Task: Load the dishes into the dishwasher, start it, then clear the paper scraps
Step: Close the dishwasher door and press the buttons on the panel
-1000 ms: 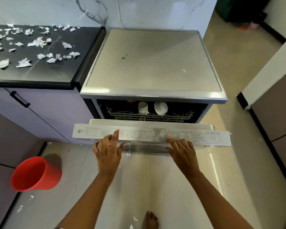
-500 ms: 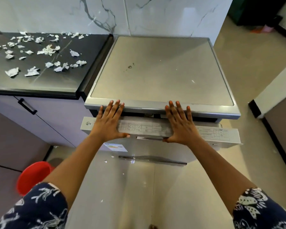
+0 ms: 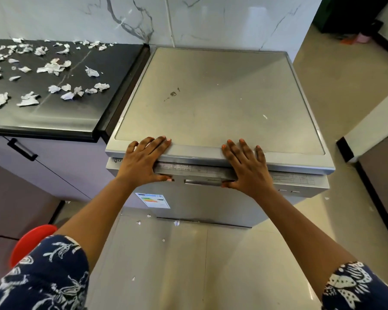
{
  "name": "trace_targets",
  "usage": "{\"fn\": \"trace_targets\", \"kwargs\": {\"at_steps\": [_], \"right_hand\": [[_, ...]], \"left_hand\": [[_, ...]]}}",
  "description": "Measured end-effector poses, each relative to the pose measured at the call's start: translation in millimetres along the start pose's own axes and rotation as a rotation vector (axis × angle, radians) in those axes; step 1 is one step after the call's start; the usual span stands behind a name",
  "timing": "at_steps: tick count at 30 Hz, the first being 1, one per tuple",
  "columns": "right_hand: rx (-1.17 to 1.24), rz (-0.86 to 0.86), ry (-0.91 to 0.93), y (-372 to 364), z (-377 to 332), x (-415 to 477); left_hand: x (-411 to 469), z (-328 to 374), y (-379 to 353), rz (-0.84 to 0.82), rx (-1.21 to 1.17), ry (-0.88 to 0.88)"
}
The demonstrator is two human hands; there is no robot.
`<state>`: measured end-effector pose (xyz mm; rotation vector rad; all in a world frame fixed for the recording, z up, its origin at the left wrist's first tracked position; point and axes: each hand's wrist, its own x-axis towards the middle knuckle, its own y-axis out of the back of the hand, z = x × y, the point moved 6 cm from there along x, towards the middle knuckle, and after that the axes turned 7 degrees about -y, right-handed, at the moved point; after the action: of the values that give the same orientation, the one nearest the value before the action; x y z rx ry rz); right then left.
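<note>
left hand (image 3: 143, 161) and right hand (image 3: 244, 167) lie flat, fingers straight, grasping nothing, with palms on the top edge of the dishwasher door (image 3: 211, 202). push evenly through both palms until it seats flush. paper scraps (image 3: 52, 68) lie on the worktop (image 3: 65, 117), well left of the left hand.

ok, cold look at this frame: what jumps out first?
The left hand and right hand lie flat at centre and press the top of the silver dishwasher door, which looks all but closed. Next come the white paper scraps strewn over the black counter at upper left. A red bucket peeks out at lower left.
</note>
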<state>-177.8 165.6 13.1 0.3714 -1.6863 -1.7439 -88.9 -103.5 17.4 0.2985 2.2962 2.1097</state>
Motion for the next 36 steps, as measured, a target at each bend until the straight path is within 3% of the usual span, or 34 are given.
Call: {"fn": "trace_targets", "kwargs": {"at_steps": [8,21,29,31,36], "right_hand": [[-0.017,0.108,-0.050,1.2,-0.8,2.3],[-0.025,0.210,-0.048,-3.2,-0.5,2.6],[0.050,-0.042,-0.124,15.8,-6.1,7.2],[0.055,-0.090,-0.122,22.2,-7.9,8.9],[-0.002,-0.310,-0.079,41.6,-13.8,31.9]], "left_hand": [[6.0,-2.3,-5.1,0.059,-0.076,0.016],[6.4,-1.7,-4.7,0.314,0.030,-0.036],[8.6,1.6,3.4,0.077,-0.090,0.062],[11.2,1.8,9.7,-0.044,-0.145,0.090],[13.7,-11.9,34.4,-0.153,-0.309,0.117]]}}
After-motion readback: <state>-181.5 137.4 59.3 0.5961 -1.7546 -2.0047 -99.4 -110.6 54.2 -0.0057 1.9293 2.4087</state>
